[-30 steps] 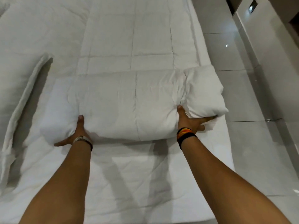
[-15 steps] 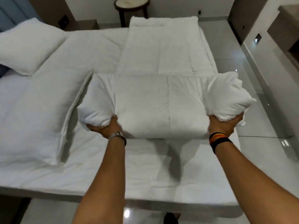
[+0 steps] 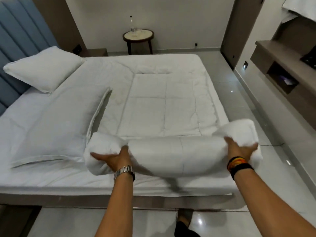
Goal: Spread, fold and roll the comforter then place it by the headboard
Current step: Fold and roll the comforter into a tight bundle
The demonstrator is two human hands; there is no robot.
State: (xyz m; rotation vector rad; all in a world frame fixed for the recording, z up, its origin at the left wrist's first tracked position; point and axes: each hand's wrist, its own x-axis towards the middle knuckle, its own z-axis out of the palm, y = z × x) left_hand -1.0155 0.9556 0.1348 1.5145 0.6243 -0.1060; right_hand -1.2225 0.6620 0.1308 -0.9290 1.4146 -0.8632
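Observation:
The white comforter (image 3: pixel 164 106) lies folded into a long strip along the right half of the bed, and its near end is wound into a thick roll (image 3: pixel 171 156) close to the bed's near edge. My left hand (image 3: pixel 114 159), watch on the wrist, presses flat on the roll's left part with fingers spread. Over at the roll's right end sits my right hand (image 3: pixel 239 148), with coloured bands on its wrist, also spread against the fabric. The blue padded headboard (image 3: pixel 15 48) stands at the far left.
A white pillow (image 3: pixel 42 69) leans by the headboard and a second flat pillow (image 3: pixel 56 127) lies left of the roll. A round side table (image 3: pixel 138 37) with a bottle stands beyond the bed. Wall shelving (image 3: pixel 282 65) lines the right over tiled floor (image 3: pixel 239 100).
The view has risen and pulled back from the bed. Both hands have shifted from gripping under the roll's ends to lying spread on it, and the roll sits nearer the bed's edge.

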